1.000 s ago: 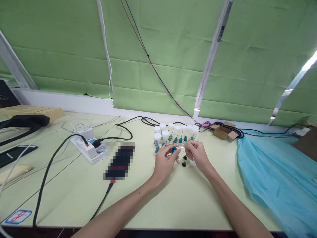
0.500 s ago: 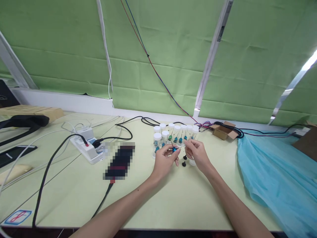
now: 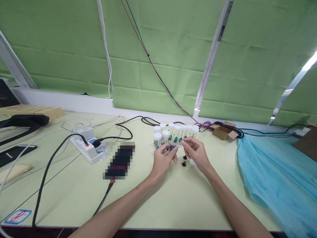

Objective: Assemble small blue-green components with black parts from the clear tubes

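Observation:
My left hand (image 3: 164,159) pinches a small shiny blue part with thin wire legs (image 3: 172,147) between thumb and fingers. Just to its right, my right hand (image 3: 194,149) has thumb and forefinger pressed together; whatever is between them is too small to make out. Behind both hands stand several clear jars with white lids (image 3: 157,136), holding blue and green parts with thin stems. Two small black pieces (image 3: 184,164) lie on the table between my hands. A white round lid or jar (image 3: 192,162) is partly hidden by my right hand.
A white power strip (image 3: 86,148) with plugs and cables stands left, near a blurred dark device (image 3: 120,162) on a cable. At the back right is an open cardboard box (image 3: 224,131) with coiled black cable. Light blue cloth (image 3: 269,178) covers the right side.
My right hand has shifted slightly left and its fingertips have lifted a little. The blue part in my left hand has moved slightly left and up.

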`<act>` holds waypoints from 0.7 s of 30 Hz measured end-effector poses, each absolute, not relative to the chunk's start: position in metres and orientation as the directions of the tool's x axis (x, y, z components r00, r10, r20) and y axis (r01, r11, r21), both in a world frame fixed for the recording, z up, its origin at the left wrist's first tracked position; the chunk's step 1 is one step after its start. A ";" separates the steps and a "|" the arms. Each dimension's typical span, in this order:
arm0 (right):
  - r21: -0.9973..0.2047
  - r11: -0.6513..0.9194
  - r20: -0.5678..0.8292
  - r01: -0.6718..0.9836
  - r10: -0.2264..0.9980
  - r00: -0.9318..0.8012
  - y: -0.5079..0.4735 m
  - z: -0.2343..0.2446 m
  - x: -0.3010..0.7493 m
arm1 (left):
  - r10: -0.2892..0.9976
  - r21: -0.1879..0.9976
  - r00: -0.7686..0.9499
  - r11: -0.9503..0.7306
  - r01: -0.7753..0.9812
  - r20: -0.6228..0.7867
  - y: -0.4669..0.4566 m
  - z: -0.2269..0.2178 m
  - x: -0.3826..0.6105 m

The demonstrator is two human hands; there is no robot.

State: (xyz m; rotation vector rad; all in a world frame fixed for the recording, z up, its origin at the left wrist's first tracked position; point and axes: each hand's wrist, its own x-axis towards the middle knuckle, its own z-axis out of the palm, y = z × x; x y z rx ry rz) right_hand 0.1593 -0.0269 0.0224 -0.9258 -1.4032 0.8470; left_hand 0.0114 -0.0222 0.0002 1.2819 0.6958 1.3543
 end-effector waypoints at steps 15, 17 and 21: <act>-0.910 0.413 0.414 0.033 0.909 0.039 -0.025 0.020 0.161 | 0.923 0.931 0.219 -0.258 -0.259 0.317 -0.022 -0.002 0.012; -0.909 0.415 0.416 0.034 0.908 0.038 -0.025 0.020 0.161 | 0.918 0.927 0.228 -0.261 -0.268 0.324 -0.022 -0.001 0.012; -0.913 0.406 0.407 0.039 0.913 0.035 -0.025 0.019 0.161 | 0.916 0.931 0.238 -0.262 -0.253 0.322 -0.024 0.001 0.013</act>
